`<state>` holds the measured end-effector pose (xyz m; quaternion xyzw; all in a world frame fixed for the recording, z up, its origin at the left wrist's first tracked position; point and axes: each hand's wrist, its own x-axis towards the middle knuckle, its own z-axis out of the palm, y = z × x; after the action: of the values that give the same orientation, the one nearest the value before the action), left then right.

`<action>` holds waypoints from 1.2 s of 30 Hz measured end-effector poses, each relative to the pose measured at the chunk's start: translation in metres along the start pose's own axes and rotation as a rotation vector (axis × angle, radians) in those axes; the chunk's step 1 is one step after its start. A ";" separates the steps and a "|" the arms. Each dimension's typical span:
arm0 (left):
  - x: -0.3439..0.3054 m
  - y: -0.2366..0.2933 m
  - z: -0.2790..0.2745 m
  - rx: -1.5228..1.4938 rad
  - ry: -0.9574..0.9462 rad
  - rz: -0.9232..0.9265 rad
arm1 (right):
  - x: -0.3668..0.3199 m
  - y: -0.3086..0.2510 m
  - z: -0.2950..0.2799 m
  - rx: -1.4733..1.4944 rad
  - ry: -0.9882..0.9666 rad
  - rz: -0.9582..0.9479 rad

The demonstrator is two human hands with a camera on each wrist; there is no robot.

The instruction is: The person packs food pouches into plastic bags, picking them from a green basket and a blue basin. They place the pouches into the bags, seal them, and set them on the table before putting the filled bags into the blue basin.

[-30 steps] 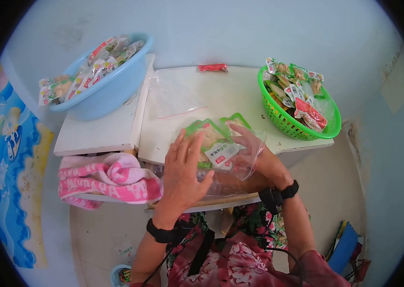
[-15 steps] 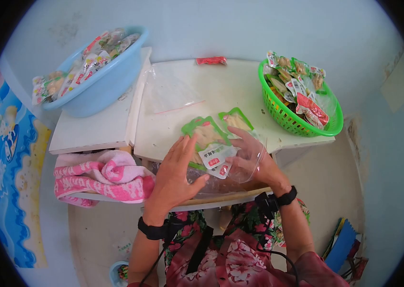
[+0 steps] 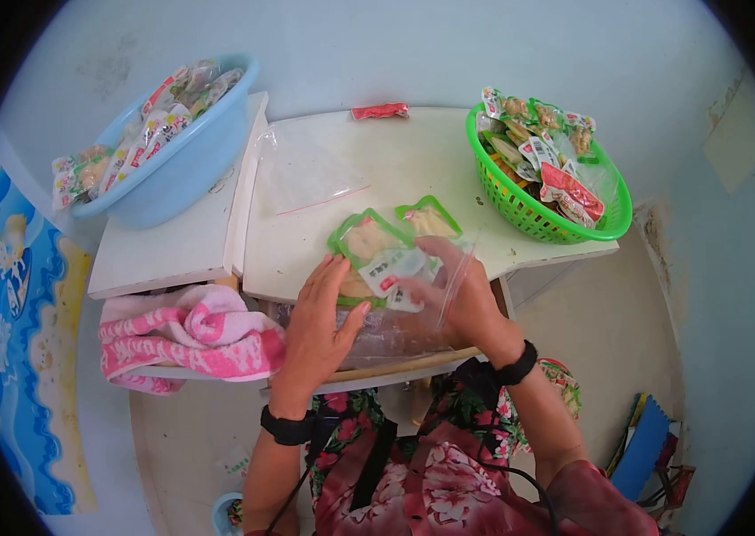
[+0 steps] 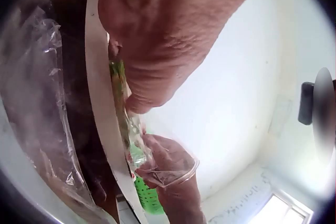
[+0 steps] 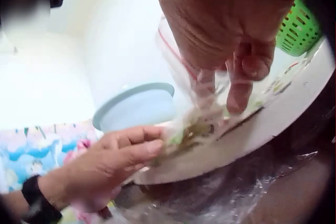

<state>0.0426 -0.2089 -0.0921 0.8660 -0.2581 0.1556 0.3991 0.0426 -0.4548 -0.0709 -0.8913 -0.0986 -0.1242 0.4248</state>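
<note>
Two green-edged snack packets [image 3: 368,246] lie side by side near the front of the white table [image 3: 395,152]. My left hand [image 3: 333,286] lies flat with straight fingers against their near left edge. My right hand [image 3: 440,277] grips the mouth of a clear zip bag [image 3: 458,268] at the packets' right side, with its fingers curled into the plastic. The right wrist view shows the right hand [image 5: 236,71] with fingers inside the bag [image 5: 184,71] and the left hand [image 5: 121,145] touching the packets. The left wrist view shows the left hand [image 4: 152,77] close up and the right hand [image 4: 168,161] wrapped in plastic.
A blue basin [image 3: 190,161] of packets stands at the back left and a green basket [image 3: 529,219] of packets at the right. An empty clear bag [image 3: 306,174] and a red packet [image 3: 379,111] lie farther back. A pink towel [image 3: 190,330] and crumpled plastic [image 3: 395,335] sit below the table edge.
My left hand has slid back off the packets to their near left edge. The right hand has drawn the bag closer in against the packets.
</note>
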 end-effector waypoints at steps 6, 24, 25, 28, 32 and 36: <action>0.003 -0.005 0.003 0.011 0.031 0.037 | -0.002 -0.002 -0.004 -0.241 0.135 -0.087; 0.057 0.003 -0.015 0.172 -0.083 0.269 | 0.002 0.030 -0.005 0.478 -0.063 0.097; 0.060 -0.002 -0.012 0.132 -0.129 0.276 | 0.002 0.034 -0.004 0.461 -0.050 0.040; 0.068 -0.008 -0.006 0.068 -0.166 0.061 | 0.004 0.032 0.004 0.371 -0.016 0.119; 0.077 -0.015 0.000 0.035 -0.184 -0.173 | 0.003 0.008 0.000 0.245 -0.054 0.162; 0.079 0.003 0.004 0.053 -0.182 -0.270 | 0.002 0.015 0.003 0.319 -0.040 0.142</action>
<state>0.1056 -0.2391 -0.0550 0.9135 -0.1701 0.0280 0.3685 0.0496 -0.4617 -0.0830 -0.8197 -0.0621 -0.0591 0.5664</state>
